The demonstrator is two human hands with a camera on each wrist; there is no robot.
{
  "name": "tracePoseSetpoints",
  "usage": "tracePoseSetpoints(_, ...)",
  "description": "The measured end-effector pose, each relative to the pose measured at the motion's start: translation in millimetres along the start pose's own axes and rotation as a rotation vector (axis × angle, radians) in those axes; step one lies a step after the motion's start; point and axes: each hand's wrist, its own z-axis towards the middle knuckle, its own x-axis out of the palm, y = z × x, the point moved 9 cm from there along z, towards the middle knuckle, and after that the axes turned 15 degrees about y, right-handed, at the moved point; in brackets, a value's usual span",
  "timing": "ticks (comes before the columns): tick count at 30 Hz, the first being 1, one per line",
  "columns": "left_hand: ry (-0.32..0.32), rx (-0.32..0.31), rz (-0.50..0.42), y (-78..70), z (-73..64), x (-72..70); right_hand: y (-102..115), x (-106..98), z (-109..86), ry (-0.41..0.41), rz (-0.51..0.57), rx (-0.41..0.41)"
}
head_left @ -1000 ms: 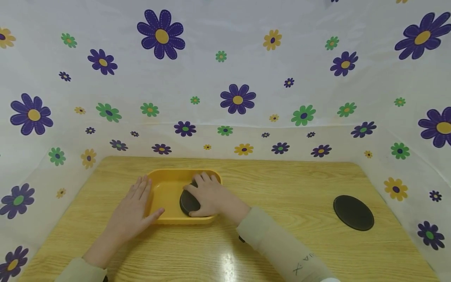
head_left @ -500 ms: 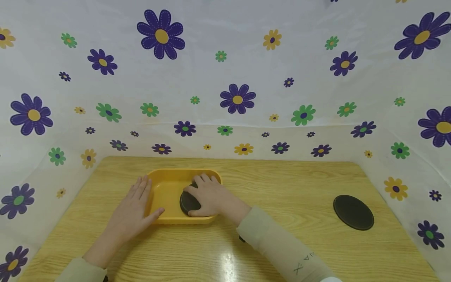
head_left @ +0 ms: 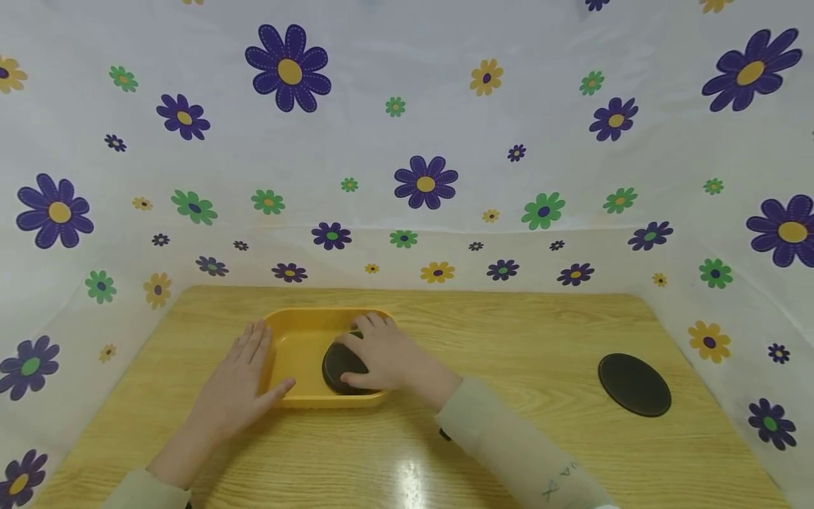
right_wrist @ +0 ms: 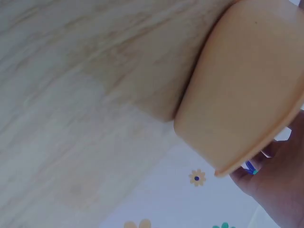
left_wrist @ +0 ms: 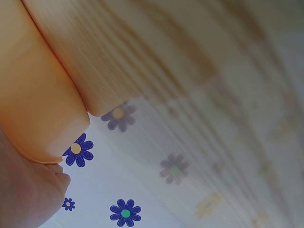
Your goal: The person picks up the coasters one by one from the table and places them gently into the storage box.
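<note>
In the head view, a yellow-orange rectangular tray (head_left: 295, 399) sits on the wooden table. My left hand (head_left: 232, 389) lies against its left side, fingers extended and the thumb reaching over the near left corner. A round black disc (head_left: 333, 364) lies inside the tray, toward the right. Over its right part hovers my right hand (head_left: 388, 357), fingers bent loosely and thumb above the disc's near edge. The hand hides the disc's right side. Both wrist views show the tray's outer wall (left_wrist: 38, 80) and part of a hand, but no disc.
A flat black oval piece (head_left: 634, 385) rests on the right part of the wooden table (head_left: 509, 339). White cloth with printed flowers (head_left: 369, 141) encloses the table at the back and both sides.
My right hand has lifted and shifted slightly right, its thumb coming away from the disc's edge. More of the disc shows. My left hand and the tray keep their places; the view tilts slightly.
</note>
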Motion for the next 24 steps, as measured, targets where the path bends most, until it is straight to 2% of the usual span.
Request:
tracePoseSetpoints(4,0.015,-0.002,-0.003,-0.2,0.8,1.2,-9,-5,-9.2,-0.036,0.018,-0.003)
tracePoseSetpoints(12,0.021,-0.006,-0.008,1.3,1.1,2.2,-34,-13,-38.0,-0.128,0.126,0.023)
tracePoseSetpoints(19,0.027,-0.009,-0.018,1.9,0.7,3.4,-63,-7,-69.7,-0.169,0.161,0.098)
tracePoseSetpoints(24,0.028,-0.009,-0.012,0.8,0.0,1.4,-85,3,-89.2,-0.187,0.123,0.155)
